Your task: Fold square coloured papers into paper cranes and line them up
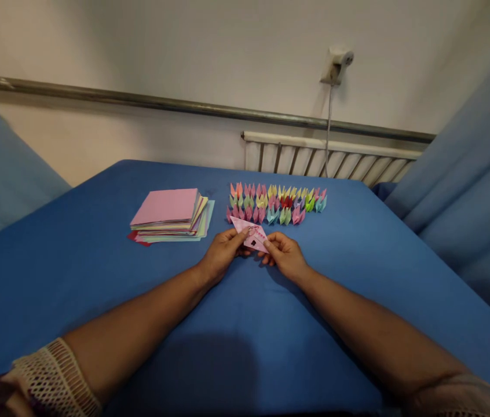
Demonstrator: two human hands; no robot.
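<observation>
A flat, four-cornered piece of folded pink paper (259, 233) with printed marks is held between the person's two bare hands, over the middle of the blue surface. The left hand (222, 252) pinches it at the left side, thumb on top and fingers beneath; the right hand (287, 255) grips its lower right corner between thumb and fingers. Just beyond the paper stand three rows of small, pointed folded-paper figures (286, 201) in pink, yellow, green, red and blue; whether its upper tip touches the nearest row cannot be told. Near the left hand, to the left of the rows, lies a thick, slightly uneven stack of coloured paper sheets (167, 207), pink on top. All this is on a broad table covered in blue cloth (84, 231). Behind it are a white ribbed radiator (286, 139) and a long metal rail (162, 103) along the pale wall (210, 46), with pale blue curtains (466, 174) at both sides.
</observation>
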